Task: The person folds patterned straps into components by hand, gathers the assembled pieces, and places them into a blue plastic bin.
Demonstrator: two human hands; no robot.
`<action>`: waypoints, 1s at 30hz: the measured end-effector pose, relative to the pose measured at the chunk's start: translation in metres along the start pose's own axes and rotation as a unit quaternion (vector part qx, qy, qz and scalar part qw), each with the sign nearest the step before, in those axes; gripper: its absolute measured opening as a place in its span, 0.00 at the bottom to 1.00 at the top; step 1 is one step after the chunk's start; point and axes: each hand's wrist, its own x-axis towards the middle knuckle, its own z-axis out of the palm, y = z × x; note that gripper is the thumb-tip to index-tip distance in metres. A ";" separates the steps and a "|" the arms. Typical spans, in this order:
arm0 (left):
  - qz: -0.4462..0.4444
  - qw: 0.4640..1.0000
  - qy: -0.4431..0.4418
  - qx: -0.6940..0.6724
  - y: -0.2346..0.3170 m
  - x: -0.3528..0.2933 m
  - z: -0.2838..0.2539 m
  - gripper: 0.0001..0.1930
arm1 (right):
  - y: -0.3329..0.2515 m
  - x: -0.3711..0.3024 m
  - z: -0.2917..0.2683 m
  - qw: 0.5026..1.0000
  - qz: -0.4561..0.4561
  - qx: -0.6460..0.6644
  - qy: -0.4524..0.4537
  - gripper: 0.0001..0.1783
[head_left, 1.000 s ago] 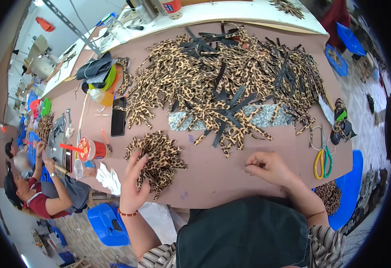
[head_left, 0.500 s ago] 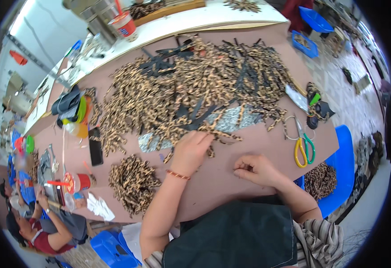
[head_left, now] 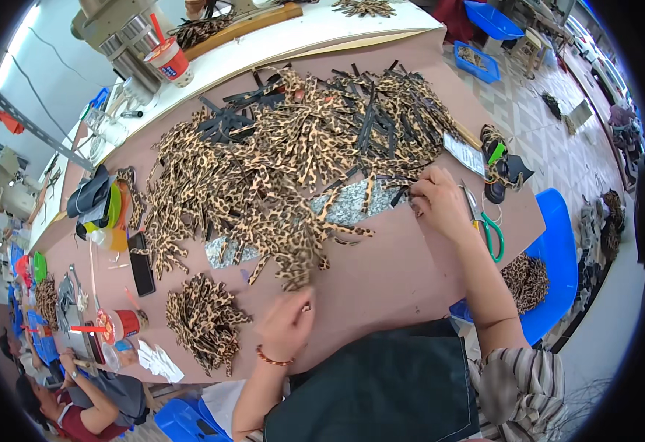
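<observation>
A big heap of leopard-print strips (head_left: pixel 285 158) covers the brown table (head_left: pixel 381 272). My left hand (head_left: pixel 287 322) is near the front edge, its fingers closed on one leopard-print strip (head_left: pixel 298 272) that reaches back toward the heap. To its left lies a smaller pile of leopard-print pieces (head_left: pixel 203 318). My right hand (head_left: pixel 438 200) rests at the heap's right edge, fingers curled onto strips by a grey speckled slab (head_left: pixel 344 208); what it grips is hidden.
Green-handled scissors (head_left: pixel 490 228) lie right of my right hand. A black phone (head_left: pixel 142 263) and a red cup (head_left: pixel 116 323) sit at the left. A blue chair (head_left: pixel 554 265) holds more leopard pieces. Another person (head_left: pixel 79 401) sits at the lower left.
My left hand has come back from the heap toward the front edge with a strip. My right hand has reached out to the heap's right side. The view has swung left.
</observation>
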 end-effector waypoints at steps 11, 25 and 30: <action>-0.020 0.965 -0.123 -0.233 -0.003 -0.021 0.033 0.16 | -0.097 -0.038 -0.011 0.972 -0.043 0.223 -0.060 0.05; -0.237 0.889 -0.056 -0.387 0.002 -0.033 0.048 0.08 | -0.107 -0.075 0.014 0.689 0.260 0.565 -0.373 0.05; -0.231 0.888 -0.043 -0.395 0.005 -0.030 0.049 0.09 | -0.111 -0.071 0.016 0.679 0.249 0.575 -0.382 0.06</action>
